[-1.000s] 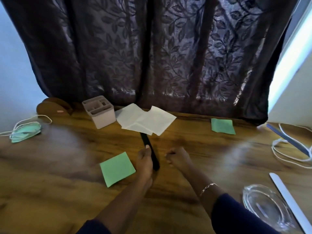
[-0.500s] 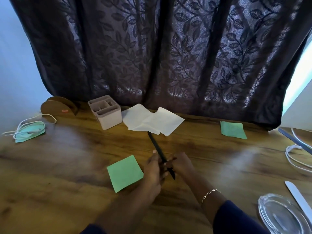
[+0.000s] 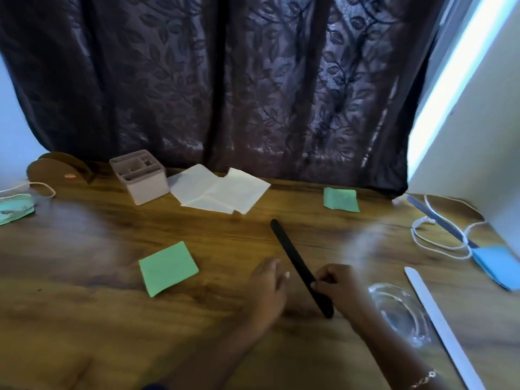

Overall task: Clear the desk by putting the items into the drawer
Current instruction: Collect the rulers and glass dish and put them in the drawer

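Because the right hand [image 3: 336,285] has its fingers curled round the near end of the black stick [image 3: 298,263], the stick's long flat body angles up and away to the far left, its far tip over the bare wood and its near end poking out below the fist. That grip low on the stick reads as a carry hold, suited to lifting it off the desk [image 3: 84,319] and taking it to the drawer, which is nowhere in view. The left hand [image 3: 267,288] sits just left of the stick with fingers loose and spread, holding nothing; whether a fingertip touches the stick I cannot tell.

Just right of the right hand lies a clear glass dish [image 3: 399,311], and beyond it a long pale file [image 3: 439,325] running toward the near edge. To the left, a green note [image 3: 167,267] lies flat; a second green note [image 3: 340,199] lies at the far right. White paper sheets [image 3: 219,190] overlap near the curtain [image 3: 225,80], beside a pink organiser box [image 3: 139,175]. At the far left are a brown wooden holder [image 3: 56,168] and a face mask [image 3: 15,208]; at the right, a white cord [image 3: 439,237], a blue-handled tool [image 3: 439,223] and a blue pad [image 3: 498,266]. With so much left scattered, the clearing looks barely begun.
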